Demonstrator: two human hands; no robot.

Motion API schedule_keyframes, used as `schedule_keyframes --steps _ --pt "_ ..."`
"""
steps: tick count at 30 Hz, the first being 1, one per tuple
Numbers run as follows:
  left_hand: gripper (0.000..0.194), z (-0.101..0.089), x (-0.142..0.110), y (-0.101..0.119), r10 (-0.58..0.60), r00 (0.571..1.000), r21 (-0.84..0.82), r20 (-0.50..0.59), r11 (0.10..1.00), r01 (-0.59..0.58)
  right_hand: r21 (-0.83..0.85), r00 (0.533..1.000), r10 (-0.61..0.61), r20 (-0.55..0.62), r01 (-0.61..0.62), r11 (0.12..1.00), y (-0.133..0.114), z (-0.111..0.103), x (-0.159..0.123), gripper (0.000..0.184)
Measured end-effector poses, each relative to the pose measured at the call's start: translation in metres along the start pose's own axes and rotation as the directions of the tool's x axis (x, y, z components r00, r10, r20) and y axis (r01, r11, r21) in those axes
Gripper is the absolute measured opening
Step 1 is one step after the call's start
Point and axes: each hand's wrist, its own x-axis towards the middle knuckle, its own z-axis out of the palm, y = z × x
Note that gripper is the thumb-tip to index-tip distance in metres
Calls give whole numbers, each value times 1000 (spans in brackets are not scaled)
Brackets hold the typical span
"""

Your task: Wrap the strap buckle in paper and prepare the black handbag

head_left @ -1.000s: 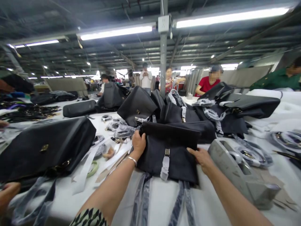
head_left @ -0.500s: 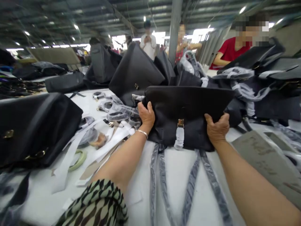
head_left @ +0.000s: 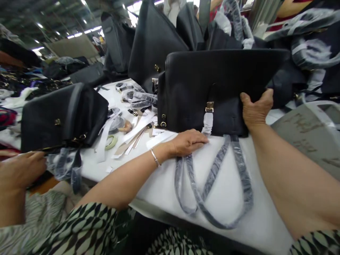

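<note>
A black leather handbag (head_left: 212,81) stands upright on the white table (head_left: 228,198) in front of me, with a gold buckle on its front strap. My right hand (head_left: 256,108) grips its right side, fingers wrapped round the edge. My left hand (head_left: 187,142) lies low at the bag's base, fingers stretched along the table and touching the top of the plastic-wrapped handles (head_left: 209,184), which trail toward me over the table.
Another black bag (head_left: 63,117) lies at the left, with another person's hand (head_left: 20,170) beside it. White paper strips and a green ring (head_left: 111,141) litter the table between. More black bags are piled behind. A grey tape dispenser (head_left: 308,134) sits at the right.
The bag has come closer to me and stands more upright. My left hand left the bag's left side and dropped to the handles at its base. The view has tilted downward.
</note>
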Motion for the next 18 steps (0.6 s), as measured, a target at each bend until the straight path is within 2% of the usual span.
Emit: schedule_keyframes --steps 3,6,7,8,9,10,11,13,15,18 --pt "18 5 3 -14 -48 997 -200 -68 979 33 -8 995 18 96 -17 1000 -6 -26 -9 51" --pt "19 -1 5 -20 -143 989 -336 -32 934 124 14 984 -65 166 63 998 -29 -91 -40 58" --pt "22 -3 6 -19 -163 986 -368 -14 918 147 72 970 -175 169 165 984 -40 -118 -59 53" --pt "26 -5 6 -19 -170 985 -390 -4 908 155 130 928 -304 216 281 951 -53 -144 -81 44" --pt "30 -7 7 -18 -163 987 -404 4 902 151 179 853 -433 290 396 901 -66 -168 -106 35" --pt "34 -8 7 -17 -152 988 -412 12 900 143 232 710 -561 426 514 826 -77 -188 -132 30" --pt "38 -9 8 -16 -145 989 -421 22 896 141 280 586 -638 500 588 759 -87 -204 -158 31" --pt "43 -10 8 -16 -136 990 -435 37 890 139 252 445 -610 655 633 732 -100 -219 -202 31" --pt "46 -9 8 -16 -131 991 -442 36 887 133 186 373 -507 777 633 751 -106 -219 -228 23" --pt "51 -7 6 -16 -159 987 -455 26 877 153 193 296 -397 869 536 822 -113 -211 -233 27"
